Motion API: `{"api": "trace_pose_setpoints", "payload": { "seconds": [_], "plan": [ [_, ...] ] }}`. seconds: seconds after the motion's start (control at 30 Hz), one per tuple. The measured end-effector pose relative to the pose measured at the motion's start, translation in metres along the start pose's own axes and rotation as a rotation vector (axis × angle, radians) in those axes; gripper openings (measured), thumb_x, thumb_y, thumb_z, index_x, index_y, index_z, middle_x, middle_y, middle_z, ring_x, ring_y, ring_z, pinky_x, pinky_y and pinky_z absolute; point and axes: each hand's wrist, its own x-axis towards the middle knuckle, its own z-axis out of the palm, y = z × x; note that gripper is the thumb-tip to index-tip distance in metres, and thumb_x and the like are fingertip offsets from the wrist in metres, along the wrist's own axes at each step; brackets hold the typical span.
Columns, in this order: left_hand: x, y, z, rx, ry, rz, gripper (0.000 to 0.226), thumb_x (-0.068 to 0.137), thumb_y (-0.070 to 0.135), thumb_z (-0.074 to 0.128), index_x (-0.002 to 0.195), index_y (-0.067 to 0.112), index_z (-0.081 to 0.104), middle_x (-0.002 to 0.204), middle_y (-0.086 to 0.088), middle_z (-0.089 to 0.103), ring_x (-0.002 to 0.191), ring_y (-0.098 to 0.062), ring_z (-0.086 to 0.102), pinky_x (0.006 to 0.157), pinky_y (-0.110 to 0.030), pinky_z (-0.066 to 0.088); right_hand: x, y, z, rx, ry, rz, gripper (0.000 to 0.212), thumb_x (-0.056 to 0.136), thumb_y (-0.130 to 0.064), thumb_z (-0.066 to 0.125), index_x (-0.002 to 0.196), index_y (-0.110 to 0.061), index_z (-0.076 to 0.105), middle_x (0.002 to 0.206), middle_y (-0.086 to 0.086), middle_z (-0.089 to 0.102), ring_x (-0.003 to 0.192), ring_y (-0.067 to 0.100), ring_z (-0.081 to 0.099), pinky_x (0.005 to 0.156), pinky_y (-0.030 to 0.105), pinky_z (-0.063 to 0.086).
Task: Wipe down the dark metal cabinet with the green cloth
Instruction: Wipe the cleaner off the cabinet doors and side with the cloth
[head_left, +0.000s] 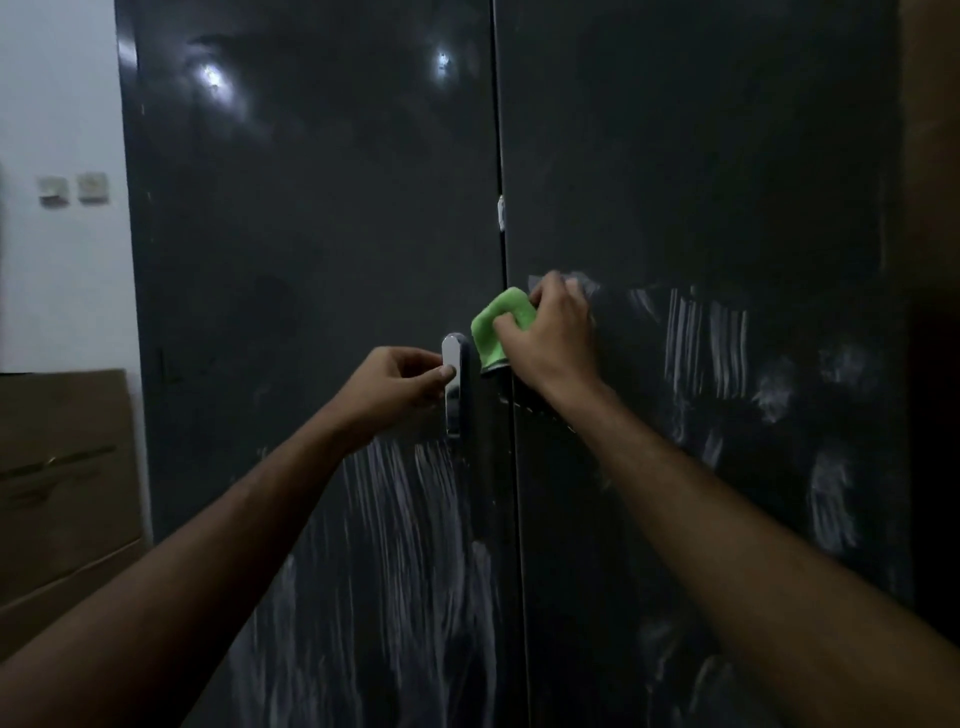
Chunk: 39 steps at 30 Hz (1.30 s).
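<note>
The dark metal cabinet (311, 234) fills the view, its two doors meeting at a centre seam. White streaks mark the lower parts of both doors. My right hand (558, 332) grips the folded green cloth (496, 325) and holds it against the cabinet by the seam, just above and right of the chrome handle (453, 384). My left hand (400, 384) pinches that handle from the left, thumb on its front face.
A white wall (57, 104) with two small switches (72, 188) lies to the left. Brown cardboard boxes (62, 467) are stacked at the lower left beside the cabinet. A small white latch (501, 212) sits on the seam above the hands.
</note>
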Motion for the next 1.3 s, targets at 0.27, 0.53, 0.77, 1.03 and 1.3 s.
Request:
{"api": "trace_pose_setpoints", "payload": {
  "seconds": [0.27, 0.53, 0.77, 1.03, 1.3],
  "plan": [
    [0.009, -0.014, 0.007, -0.225, 0.019, -0.046, 0.015, 0.098, 0.014, 0.070, 0.110, 0.007, 0.074, 0.106, -0.015, 0.077, 0.089, -0.020, 0.071, 0.078, -0.029, 0.062, -0.012, -0.007, 0.033, -0.010, -0.187, -0.280, 0.030, 0.096, -0.020, 0.061, 0.126, -0.019, 0.062, 0.115, 0.008, 0.062, 0.107, 0.026, 0.049, 0.084, 0.034, 0.042],
    [0.010, -0.020, 0.009, -0.263, 0.019, -0.019, 0.018, 0.096, 0.016, 0.071, 0.110, 0.004, 0.074, 0.096, -0.010, 0.077, 0.082, -0.016, 0.073, 0.070, -0.023, 0.060, -0.008, 0.006, 0.015, 0.051, -0.128, -0.194, 0.029, 0.092, -0.019, 0.065, 0.121, -0.017, 0.067, 0.114, 0.008, 0.068, 0.102, 0.020, 0.055, 0.085, 0.031, 0.047],
    [0.010, -0.023, 0.012, -0.289, 0.029, -0.005, 0.014, 0.098, 0.016, 0.070, 0.108, 0.008, 0.075, 0.095, -0.005, 0.080, 0.085, -0.014, 0.076, 0.070, -0.021, 0.059, -0.016, -0.010, 0.028, 0.100, -0.256, -0.205, 0.029, 0.097, -0.019, 0.059, 0.125, -0.018, 0.062, 0.093, -0.010, 0.053, 0.104, 0.025, 0.051, 0.085, 0.033, 0.043],
    [-0.003, -0.012, 0.014, -0.034, 0.408, 0.189, 0.030, 0.092, 0.037, 0.078, 0.107, 0.012, 0.072, 0.092, -0.005, 0.075, 0.079, -0.017, 0.074, 0.060, -0.029, 0.059, -0.034, 0.002, 0.004, 0.336, -0.087, -0.033, 0.020, 0.092, -0.017, 0.070, 0.111, -0.013, 0.067, 0.103, 0.001, 0.069, 0.095, 0.015, 0.065, 0.084, 0.039, 0.059],
    [-0.015, 0.016, 0.001, -0.323, 0.260, 0.118, 0.044, 0.093, 0.049, 0.072, 0.111, 0.009, 0.073, 0.099, -0.017, 0.076, 0.091, -0.037, 0.075, 0.072, -0.050, 0.063, -0.028, -0.049, 0.014, 0.482, -0.313, -0.038, 0.017, 0.095, -0.024, 0.068, 0.110, -0.016, 0.068, 0.102, 0.003, 0.068, 0.092, 0.014, 0.067, 0.075, 0.028, 0.059]
  ]
}}
